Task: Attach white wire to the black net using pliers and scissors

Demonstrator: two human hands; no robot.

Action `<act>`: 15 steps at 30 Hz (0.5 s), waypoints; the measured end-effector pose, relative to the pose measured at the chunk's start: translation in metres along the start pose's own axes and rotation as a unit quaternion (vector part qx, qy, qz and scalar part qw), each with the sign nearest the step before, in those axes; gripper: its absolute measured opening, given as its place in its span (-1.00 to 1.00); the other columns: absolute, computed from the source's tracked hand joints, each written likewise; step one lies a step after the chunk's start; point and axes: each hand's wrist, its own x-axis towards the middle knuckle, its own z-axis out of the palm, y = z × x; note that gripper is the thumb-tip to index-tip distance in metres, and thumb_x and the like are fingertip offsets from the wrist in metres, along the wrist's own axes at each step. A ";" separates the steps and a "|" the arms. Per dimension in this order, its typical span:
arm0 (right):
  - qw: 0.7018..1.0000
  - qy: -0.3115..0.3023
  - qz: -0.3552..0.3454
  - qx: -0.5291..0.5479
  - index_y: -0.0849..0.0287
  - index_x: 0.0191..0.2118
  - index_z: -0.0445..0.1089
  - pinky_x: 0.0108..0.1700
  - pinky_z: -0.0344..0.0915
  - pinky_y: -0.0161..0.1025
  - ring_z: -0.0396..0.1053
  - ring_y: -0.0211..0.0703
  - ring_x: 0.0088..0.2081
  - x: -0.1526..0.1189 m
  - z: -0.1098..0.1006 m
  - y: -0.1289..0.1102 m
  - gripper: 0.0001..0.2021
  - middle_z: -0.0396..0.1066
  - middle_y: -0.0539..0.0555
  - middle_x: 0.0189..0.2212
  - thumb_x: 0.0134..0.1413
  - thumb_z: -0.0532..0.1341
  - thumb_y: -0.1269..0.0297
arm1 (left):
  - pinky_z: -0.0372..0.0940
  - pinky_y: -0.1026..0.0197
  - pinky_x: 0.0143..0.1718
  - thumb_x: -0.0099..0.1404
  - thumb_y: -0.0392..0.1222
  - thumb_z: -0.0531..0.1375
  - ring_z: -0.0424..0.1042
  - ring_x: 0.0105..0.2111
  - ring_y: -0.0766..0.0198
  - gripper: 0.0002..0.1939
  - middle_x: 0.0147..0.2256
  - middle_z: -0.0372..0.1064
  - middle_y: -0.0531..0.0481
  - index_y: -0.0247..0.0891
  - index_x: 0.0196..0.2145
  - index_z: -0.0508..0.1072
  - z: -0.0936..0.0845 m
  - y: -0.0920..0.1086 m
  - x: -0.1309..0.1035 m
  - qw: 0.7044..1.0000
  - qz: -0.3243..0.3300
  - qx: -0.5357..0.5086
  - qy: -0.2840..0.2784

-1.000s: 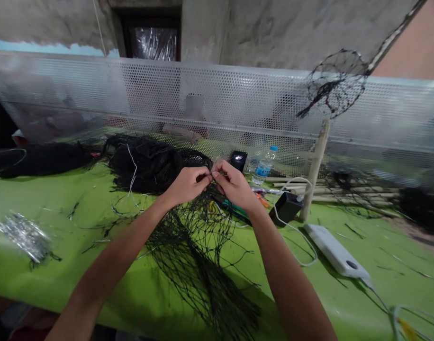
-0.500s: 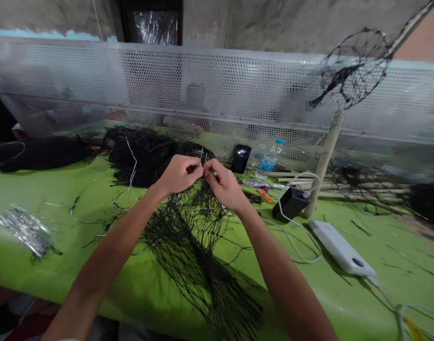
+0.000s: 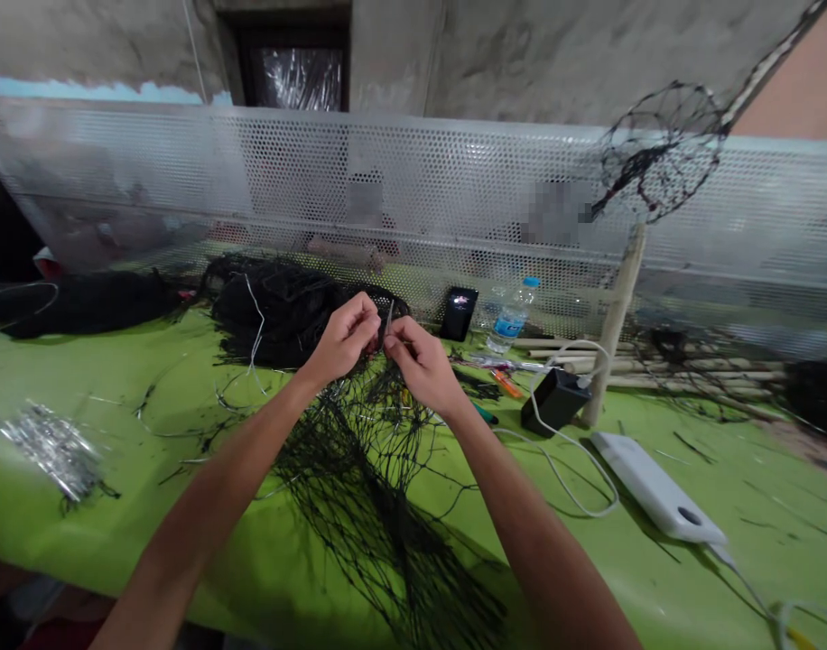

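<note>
Left hand: fingers curled at upper edge of black knotted mesh net. Right hand, just beside: thin grey strip pinched. Net spreads toward near edge of green-covered bench; bare bench both sides.

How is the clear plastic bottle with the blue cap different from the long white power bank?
The clear plastic bottle stands upright, but the long white power bank lies flat.
You can see through parts of the bottle, while the power bank is solid white with a dark oval spot.
The bottle has a blue label and no cable; the power bank has a cable at one end.
Both are on the green tabletop.
</note>
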 end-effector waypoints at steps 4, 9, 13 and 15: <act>1.000 0.009 0.002 0.001 0.07 -0.25 0.27 -0.33 0.09 -0.22 0.13 -0.20 -0.41 -0.001 0.000 0.000 -0.86 0.21 -0.07 -0.44 0.41 0.12 0.21 | 0.27 0.27 -0.46 0.46 0.13 0.19 0.27 -0.49 0.35 -0.69 -0.45 0.27 0.10 -0.16 -0.23 0.34 0.001 0.005 0.000 1.000 0.013 0.002 0.017; 1.000 0.011 0.001 -0.002 0.07 -0.28 0.25 -0.36 0.06 -0.23 0.07 -0.21 -0.44 -0.001 -0.003 0.000 -0.83 0.14 -0.10 -0.48 0.42 0.11 0.22 | 0.37 0.27 -0.29 0.41 0.04 0.28 0.45 -0.32 0.31 -0.73 -0.31 0.46 0.00 -0.23 -0.13 0.50 0.000 0.017 0.007 0.997 0.023 0.005 0.068; 1.000 0.007 -0.002 -0.006 0.08 -0.26 0.27 -0.36 0.08 -0.23 0.08 -0.24 -0.45 -0.001 0.001 -0.006 -0.87 0.18 -0.09 -0.46 0.40 0.12 0.25 | 0.34 0.30 -0.39 0.37 0.00 0.33 0.43 -0.45 0.36 -0.75 -0.41 0.49 0.03 -0.27 -0.25 0.57 -0.003 0.028 0.009 0.996 0.005 0.019 0.083; 1.000 0.015 0.001 -0.007 0.08 -0.24 0.27 -0.36 0.11 -0.23 0.10 -0.25 -0.45 -0.002 0.005 -0.008 -0.88 0.21 -0.07 -0.42 0.40 0.10 0.26 | 0.32 0.30 -0.43 0.37 -0.03 0.33 0.41 -0.50 0.37 -0.77 -0.46 0.50 0.04 -0.27 -0.28 0.59 -0.006 0.033 0.008 0.996 -0.004 0.032 0.083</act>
